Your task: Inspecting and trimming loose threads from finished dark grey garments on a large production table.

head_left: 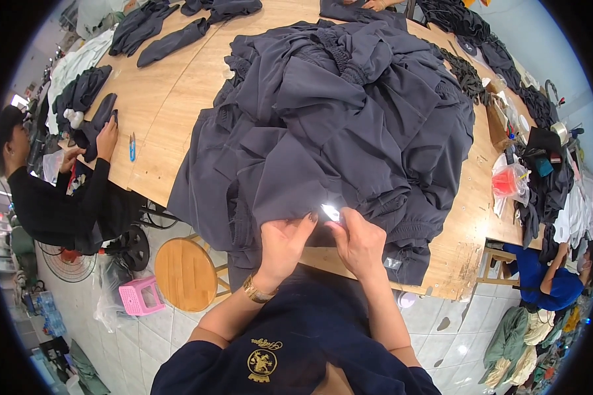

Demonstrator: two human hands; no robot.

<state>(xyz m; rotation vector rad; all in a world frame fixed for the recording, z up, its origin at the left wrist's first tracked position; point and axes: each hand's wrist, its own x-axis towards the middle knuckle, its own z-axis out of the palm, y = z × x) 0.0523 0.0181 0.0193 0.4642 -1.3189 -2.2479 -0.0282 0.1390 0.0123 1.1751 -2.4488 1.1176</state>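
Dark grey fabric, thin and creased, makes up the heap of garments [336, 125] that covers the middle of the wooden table [158, 112]. At the heap's six o'clock edge both hands meet on a fold. The left hand [282, 245], with a gold wristwatch [255, 289] below it, pinches the cloth, fingers closed on it. The right hand [360, 245] pinches the same fold just beside it, and at its fingertips a small white tag [330, 212] glares in the light; what is on it cannot be told. A second small pale label [393, 263] sits on a hem at the heap's five o'clock.

At three o'clock from the heap lies a clear plastic bag [509, 181] with something red inside, near a roll of tape [560, 131]. More dark garments [158, 33] lie at eleven o'clock on the table.

At nine o'clock a person in black [53, 197] rests a hand on dark cloth at the table's edge. At four o'clock a person in blue [550, 283] sits low. Under the table's near edge stand a round wooden stool [186, 273] and a small pink plastic stool [141, 296] on a pale tiled floor [454, 329].
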